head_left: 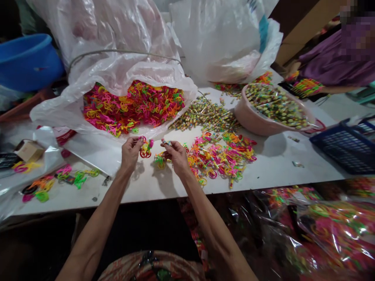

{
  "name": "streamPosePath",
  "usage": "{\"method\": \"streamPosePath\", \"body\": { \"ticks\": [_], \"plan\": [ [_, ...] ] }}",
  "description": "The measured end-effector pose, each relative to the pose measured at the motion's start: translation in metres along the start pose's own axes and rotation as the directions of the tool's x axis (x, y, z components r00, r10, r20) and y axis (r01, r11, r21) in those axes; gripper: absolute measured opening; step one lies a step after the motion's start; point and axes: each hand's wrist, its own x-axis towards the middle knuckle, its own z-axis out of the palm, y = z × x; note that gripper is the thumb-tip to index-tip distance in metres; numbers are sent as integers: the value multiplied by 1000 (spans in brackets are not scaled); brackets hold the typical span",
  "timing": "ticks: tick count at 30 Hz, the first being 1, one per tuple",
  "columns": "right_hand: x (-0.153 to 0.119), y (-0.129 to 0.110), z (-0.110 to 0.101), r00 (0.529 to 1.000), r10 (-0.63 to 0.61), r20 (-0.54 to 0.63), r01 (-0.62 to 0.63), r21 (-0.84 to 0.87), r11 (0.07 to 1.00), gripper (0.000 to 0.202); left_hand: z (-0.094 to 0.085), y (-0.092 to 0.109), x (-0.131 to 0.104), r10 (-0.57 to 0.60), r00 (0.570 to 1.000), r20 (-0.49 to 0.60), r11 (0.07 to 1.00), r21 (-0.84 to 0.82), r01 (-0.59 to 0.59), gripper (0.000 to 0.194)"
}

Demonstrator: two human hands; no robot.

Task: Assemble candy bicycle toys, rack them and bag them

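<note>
My left hand [131,153] is closed in a pinch on several small plastic pieces with loops [145,150], pink, red and yellow. Apart from it, to the right, my right hand [176,154] pinches a small patterned tube [166,143] between thumb and finger. Green and yellow looped pieces [159,160] show just below the right fingers; whether these are held too I cannot tell. Beside my right wrist a loose pile of bright looped pieces mixed with tubes [222,156] covers the white tabletop [278,168]. Behind it spreads a heap of patterned tubes [205,113].
A large plastic bag [117,74] of looped pieces lies open ahead. A pink basin [258,117] of tubes and a dark blue basket [345,146] stand at right. A blue tub [29,62] is at left. Another person in purple [331,58] handles pieces at far right.
</note>
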Motion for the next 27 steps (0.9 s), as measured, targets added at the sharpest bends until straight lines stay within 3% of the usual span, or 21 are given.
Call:
{"method": "streamPosePath", "body": {
  "ticks": [5,8,11,15,18,21,25,27],
  "plan": [
    [-17,10,23,996,-9,83,11,-19,1000,36,9,-10,-25,-71,997,8,997,-22,71,32],
    [-19,14,24,996,-23,81,29,-82,996,38,8,-10,-31,-84,996,15,996,-18,84,29],
    [-15,17,16,998,-4,69,8,-54,999,36,1,-6,-31,-203,978,57,970,-127,209,30],
    [-7,15,4,1000,25,-10,-24,78,997,32,-9,-4,-30,-390,916,94,890,-217,401,33],
    [0,10,-1,999,42,-27,-37,165,986,33,-15,-8,-30,-380,924,-48,892,-284,352,32],
    [11,3,-1,999,23,32,-27,151,988,32,-20,-9,-29,-313,937,-158,915,-315,252,33],
    [24,-2,3,999,10,43,-14,90,996,31,-23,1,-27,-306,950,-62,922,-268,279,52],
    [26,-2,6,996,40,83,-50,121,991,32,-20,6,-28,-342,940,12,911,-239,335,51]
  ]
}}
